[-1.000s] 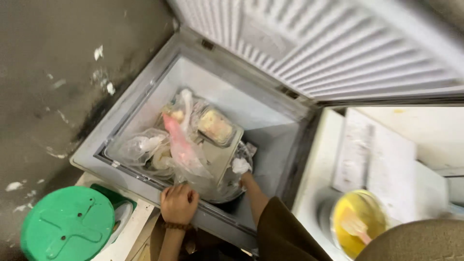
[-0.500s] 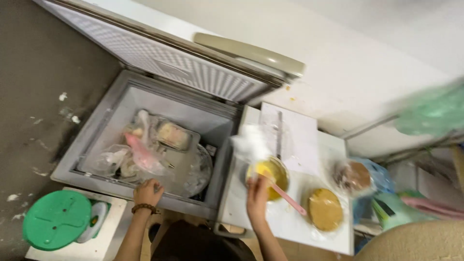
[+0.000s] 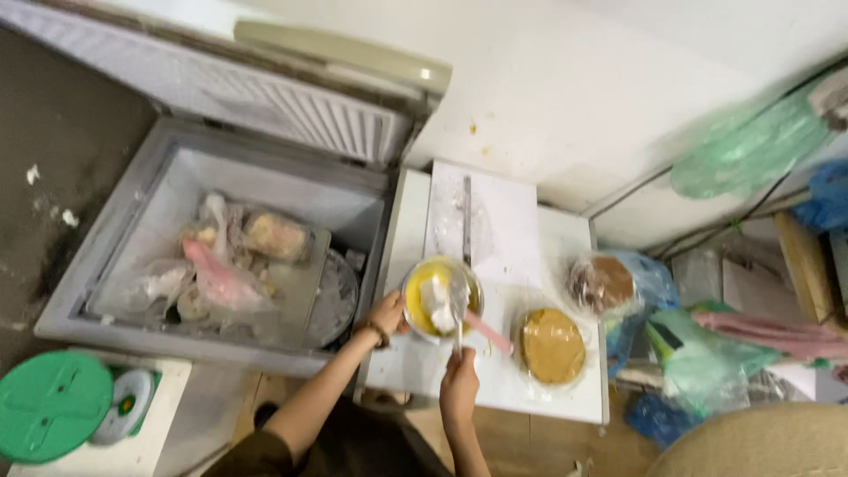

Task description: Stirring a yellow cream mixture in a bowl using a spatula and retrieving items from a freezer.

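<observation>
Open white chest freezer point(image 3: 132, 256), stuffed with crinkled plastic bags. Flat white tabletop point(image 3: 548, 265) alongside. Round metal bowl point(image 3: 442, 298) of yellow batter resting there. Left hand point(image 3: 386, 314) curled on its rim; right hand point(image 3: 460, 385) pinching a slim utensil point(image 3: 458, 318).

pink bag point(image 3: 216, 276) in freezer point(image 3: 124, 322), wrapped round tub point(image 3: 552, 344)

Open chest freezer point(image 3: 132, 265) on dark floor point(image 3: 62, 132); white wall point(image 3: 574, 97) behind; white table point(image 3: 565, 256) beside it.
</observation>
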